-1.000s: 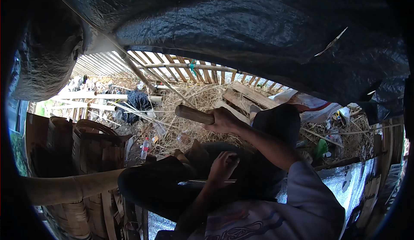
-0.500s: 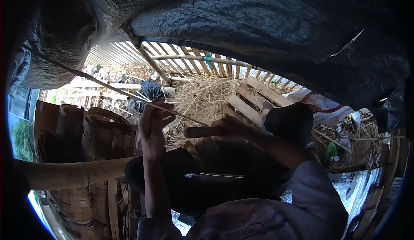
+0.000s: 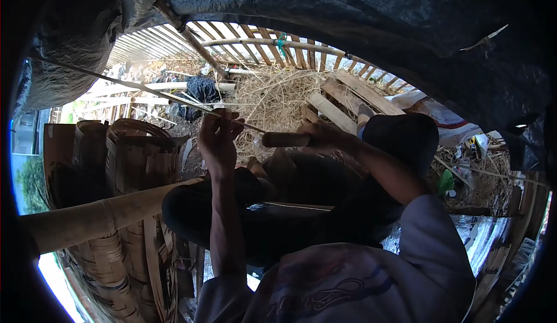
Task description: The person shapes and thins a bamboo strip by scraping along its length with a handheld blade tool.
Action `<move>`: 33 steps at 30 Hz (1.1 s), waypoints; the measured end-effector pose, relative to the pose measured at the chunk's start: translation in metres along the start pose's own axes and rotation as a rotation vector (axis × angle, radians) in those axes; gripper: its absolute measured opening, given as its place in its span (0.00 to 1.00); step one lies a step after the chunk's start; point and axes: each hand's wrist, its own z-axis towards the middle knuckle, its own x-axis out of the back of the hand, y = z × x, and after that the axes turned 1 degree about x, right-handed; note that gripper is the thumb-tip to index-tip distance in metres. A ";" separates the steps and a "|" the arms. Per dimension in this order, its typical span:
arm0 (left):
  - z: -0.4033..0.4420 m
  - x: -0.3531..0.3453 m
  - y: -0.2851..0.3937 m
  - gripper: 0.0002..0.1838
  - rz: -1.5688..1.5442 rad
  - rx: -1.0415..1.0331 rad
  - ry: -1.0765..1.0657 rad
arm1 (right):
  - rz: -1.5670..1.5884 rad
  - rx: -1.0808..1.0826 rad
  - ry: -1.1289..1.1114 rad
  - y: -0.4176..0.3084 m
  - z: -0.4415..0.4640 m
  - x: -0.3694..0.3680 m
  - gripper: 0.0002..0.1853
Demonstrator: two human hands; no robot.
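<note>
My left hand [image 3: 218,143] is raised at the centre left, its fingers closed around a long thin bamboo strip [image 3: 139,86]. The strip runs from the upper left down to the right, and its near end reaches the wooden handle. In my right hand [image 3: 325,137] is a thick wooden handle [image 3: 285,140], held level and pointing left. Any blade on it cannot be made out. Both hands are above my dark-clothed crossed legs [image 3: 301,224].
Woven bamboo baskets [image 3: 130,172] stand at the left beside a thick bamboo pole [image 3: 104,216]. Straw [image 3: 275,100] and wooden planks [image 3: 333,111] lie ahead, before a slatted fence [image 3: 267,47]. Black plastic sheeting [image 3: 348,10] hangs overhead.
My left hand has risen from my lap and now holds the strip up at the left. My right hand and the handle sit lower relative to the straw. The camera view has shifted.
</note>
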 end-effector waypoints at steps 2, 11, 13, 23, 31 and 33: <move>-0.006 0.001 -0.012 0.09 0.035 0.018 0.001 | 0.195 -0.108 0.035 0.000 -0.003 0.015 0.16; -0.065 -0.027 -0.114 0.11 -0.119 0.191 -0.135 | 0.352 -0.333 0.502 0.038 -0.007 0.029 0.11; -0.068 -0.024 -0.118 0.11 -0.087 0.168 -0.148 | 0.292 -0.315 0.527 0.038 -0.011 0.024 0.10; -0.076 -0.016 -0.111 0.07 0.015 0.108 -0.192 | 0.318 -0.434 0.422 0.025 -0.031 0.003 0.15; -0.082 -0.011 -0.111 0.09 -0.235 0.144 -0.155 | 0.505 -0.603 0.580 0.023 -0.044 -0.024 0.17; -0.081 -0.014 -0.115 0.10 -0.280 0.120 -0.155 | 0.544 -0.609 0.615 0.022 -0.047 -0.027 0.17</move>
